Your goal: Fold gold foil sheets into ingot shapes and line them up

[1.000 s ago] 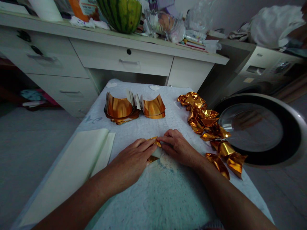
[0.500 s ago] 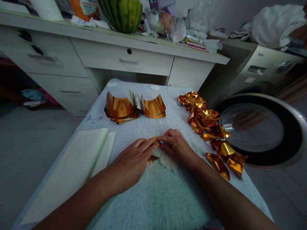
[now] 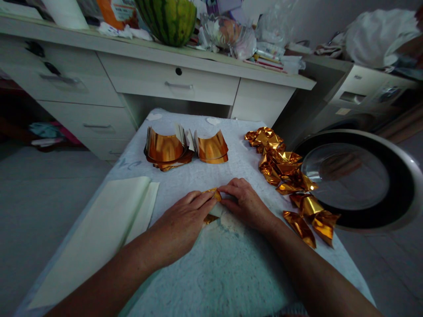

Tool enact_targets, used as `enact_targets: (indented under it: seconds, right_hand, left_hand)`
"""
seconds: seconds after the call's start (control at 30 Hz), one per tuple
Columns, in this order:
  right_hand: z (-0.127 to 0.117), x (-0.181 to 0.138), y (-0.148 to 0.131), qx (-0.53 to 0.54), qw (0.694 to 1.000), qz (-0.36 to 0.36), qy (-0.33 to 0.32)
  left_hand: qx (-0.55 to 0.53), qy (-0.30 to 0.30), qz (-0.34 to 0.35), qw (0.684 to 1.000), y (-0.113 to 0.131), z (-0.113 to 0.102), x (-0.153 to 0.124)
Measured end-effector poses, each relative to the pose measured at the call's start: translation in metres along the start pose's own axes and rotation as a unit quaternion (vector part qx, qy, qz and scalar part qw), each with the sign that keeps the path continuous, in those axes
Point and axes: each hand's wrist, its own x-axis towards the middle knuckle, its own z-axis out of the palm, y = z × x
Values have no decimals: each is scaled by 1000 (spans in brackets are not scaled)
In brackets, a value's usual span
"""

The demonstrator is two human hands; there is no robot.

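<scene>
A small sheet of gold foil paper (image 3: 213, 194) lies on the cloth-covered table (image 3: 228, 273), mostly hidden beneath both hands. My left hand (image 3: 180, 223) presses flat on it with fingers together. My right hand (image 3: 244, 203) pinches its upper edge. Two curled stacks of gold foil sheets (image 3: 167, 149) (image 3: 211, 149) sit behind the hands. A row of folded gold foil pieces (image 3: 287, 176) runs down the table's right side.
A folded pale sheet (image 3: 99, 233) lies at the table's left. Behind stands a white desk with drawers (image 3: 165, 81), holding a watermelon (image 3: 168, 17) and clutter. An open round washing-machine door (image 3: 357, 178) sits close at the right.
Almost nothing differs; my right fingers shifted slightly on the foil's upper edge while the left hand stayed pressed down.
</scene>
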Motion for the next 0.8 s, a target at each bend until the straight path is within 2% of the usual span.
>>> enact_targets:
  seconds: [0.5,0.67,0.8]
  right_hand:
    - [4,-1,-1,-29,1000,0,0]
    - [4,-2,-2,-28,1000,6,5]
    - [-3,-3,-1,-9,1000,-27,-9]
  left_hand:
    - [19,-6,3,1000,1,1,-2]
    - [5,8,7,1000,3,-2,-3]
    - [6,6,6,1000,4,-2,-3]
